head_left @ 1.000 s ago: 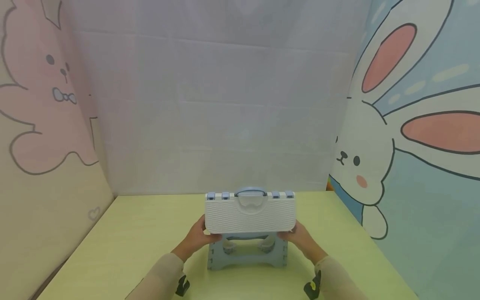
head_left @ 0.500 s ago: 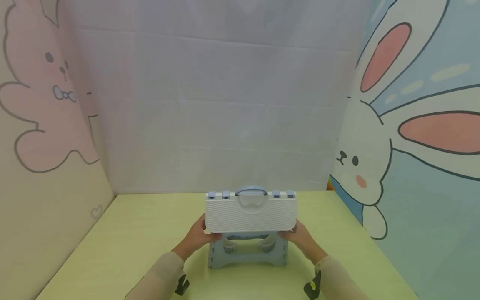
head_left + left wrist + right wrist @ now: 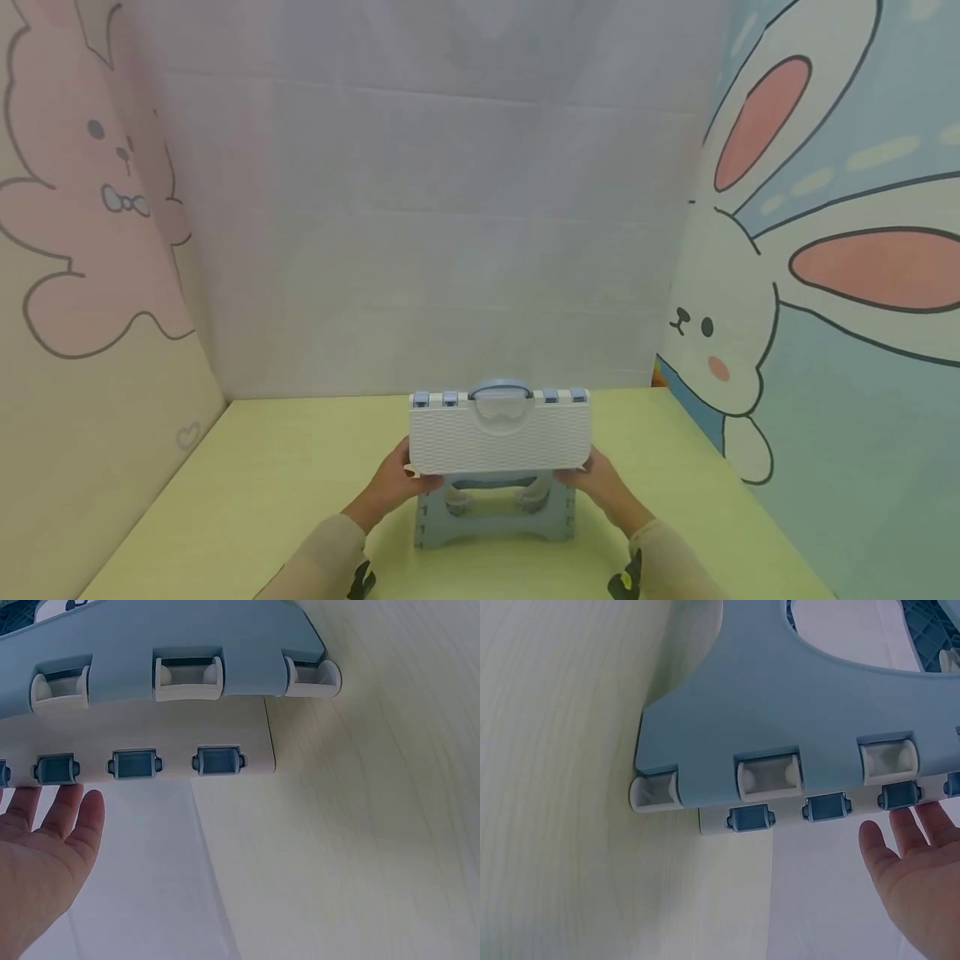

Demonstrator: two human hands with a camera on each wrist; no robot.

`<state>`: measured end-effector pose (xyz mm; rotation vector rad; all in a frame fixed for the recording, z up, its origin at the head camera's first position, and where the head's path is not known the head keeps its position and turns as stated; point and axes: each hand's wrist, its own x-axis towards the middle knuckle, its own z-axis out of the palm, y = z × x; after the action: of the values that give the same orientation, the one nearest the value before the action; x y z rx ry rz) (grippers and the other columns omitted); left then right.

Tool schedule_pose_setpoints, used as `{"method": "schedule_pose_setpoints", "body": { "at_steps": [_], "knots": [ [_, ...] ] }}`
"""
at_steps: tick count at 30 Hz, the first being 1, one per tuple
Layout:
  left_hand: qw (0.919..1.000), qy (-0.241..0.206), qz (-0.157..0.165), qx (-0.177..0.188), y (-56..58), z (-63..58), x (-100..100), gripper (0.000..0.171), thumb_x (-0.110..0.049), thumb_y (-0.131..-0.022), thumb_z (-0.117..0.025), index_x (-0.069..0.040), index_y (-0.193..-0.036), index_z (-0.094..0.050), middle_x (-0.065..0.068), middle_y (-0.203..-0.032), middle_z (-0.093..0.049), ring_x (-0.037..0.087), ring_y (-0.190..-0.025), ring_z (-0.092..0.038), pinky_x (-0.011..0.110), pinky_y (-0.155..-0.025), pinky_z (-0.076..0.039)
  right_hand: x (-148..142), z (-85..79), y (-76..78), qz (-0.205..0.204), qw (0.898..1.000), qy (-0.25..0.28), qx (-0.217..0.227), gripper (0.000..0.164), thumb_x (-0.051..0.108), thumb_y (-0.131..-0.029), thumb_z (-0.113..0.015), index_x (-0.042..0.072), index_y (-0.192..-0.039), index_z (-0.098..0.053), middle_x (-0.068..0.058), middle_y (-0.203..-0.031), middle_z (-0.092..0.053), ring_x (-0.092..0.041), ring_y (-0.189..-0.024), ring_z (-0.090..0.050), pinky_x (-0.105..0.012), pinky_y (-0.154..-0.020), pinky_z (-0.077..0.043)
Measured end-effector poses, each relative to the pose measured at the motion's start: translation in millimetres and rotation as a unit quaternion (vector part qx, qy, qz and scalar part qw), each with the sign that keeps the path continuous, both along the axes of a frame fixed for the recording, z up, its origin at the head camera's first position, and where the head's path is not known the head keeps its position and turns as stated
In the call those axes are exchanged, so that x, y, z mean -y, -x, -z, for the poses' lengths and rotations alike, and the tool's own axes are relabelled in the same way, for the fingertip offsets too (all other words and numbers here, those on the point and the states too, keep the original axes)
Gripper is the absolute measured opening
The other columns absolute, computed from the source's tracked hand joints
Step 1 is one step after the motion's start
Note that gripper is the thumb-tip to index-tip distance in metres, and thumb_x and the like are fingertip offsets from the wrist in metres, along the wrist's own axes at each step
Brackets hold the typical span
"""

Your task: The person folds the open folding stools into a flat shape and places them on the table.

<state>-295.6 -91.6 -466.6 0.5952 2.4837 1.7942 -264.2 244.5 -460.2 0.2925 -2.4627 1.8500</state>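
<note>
A folding step stool [image 3: 465, 446] stands opened out on the table in the head view. Its white top has a woven texture, blue hinge pieces and a blue carry handle [image 3: 501, 385]; its legs [image 3: 495, 525] are light blue. My left hand [image 3: 392, 482] holds the left side of the top near its lower corner, and my right hand [image 3: 598, 482] grips the right side at the same height. Fingertips [image 3: 91, 814] meet the hinged edge of the white part in the left wrist view. Over in the right wrist view, fingers [image 3: 904, 829] touch that edge from the other side.
A pale yellow table [image 3: 300, 450] extends around the stool. Behind it hangs a white sheet [image 3: 435, 250]. Side walls carry rabbit drawings, a pink one [image 3: 82, 208] on the left and a white one [image 3: 720, 308] on the right.
The stool and both hands stay together in nearly the same place. Only the head view has shifted slightly, putting the whole scene a little lower.
</note>
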Motion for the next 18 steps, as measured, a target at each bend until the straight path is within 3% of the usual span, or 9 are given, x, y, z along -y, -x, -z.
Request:
{"method": "schedule_pose_setpoints", "body": {
  "at_steps": [10, 18],
  "knots": [
    [0.9993, 0.004, 0.032, -0.02, 7.8, 7.9, 5.2, 0.069, -0.011, -0.08, -0.077, 0.001, -0.138, -0.04, 0.017, -0.127, -0.054, 0.027, -0.11, -0.049, 0.039, -0.082, -0.043, -0.4, 0.3, 1.6, 0.015, 1.0, -0.011, 0.007, 0.063, 0.011, -0.083, -0.069, -0.004, -0.138, -0.041, -0.024, -0.138, -0.047, -0.045, -0.129, -0.039, -0.055, -0.099, -0.039],
    [0.9994, 0.002, 0.032, -0.011, 8.7, 11.9, 7.4, 0.068, -0.012, -0.08, -0.077, 0.002, -0.136, -0.042, 0.016, -0.124, -0.056, 0.024, -0.105, -0.051, 0.037, -0.082, -0.042, 0.9, 5.0, 5.1, 0.036, 0.999, -0.033, 0.014, 0.063, 0.013, -0.081, -0.071, -0.003, -0.136, -0.043, -0.024, -0.134, -0.051, -0.044, -0.124, -0.045, -0.054, -0.096, -0.043]
  ]
}}
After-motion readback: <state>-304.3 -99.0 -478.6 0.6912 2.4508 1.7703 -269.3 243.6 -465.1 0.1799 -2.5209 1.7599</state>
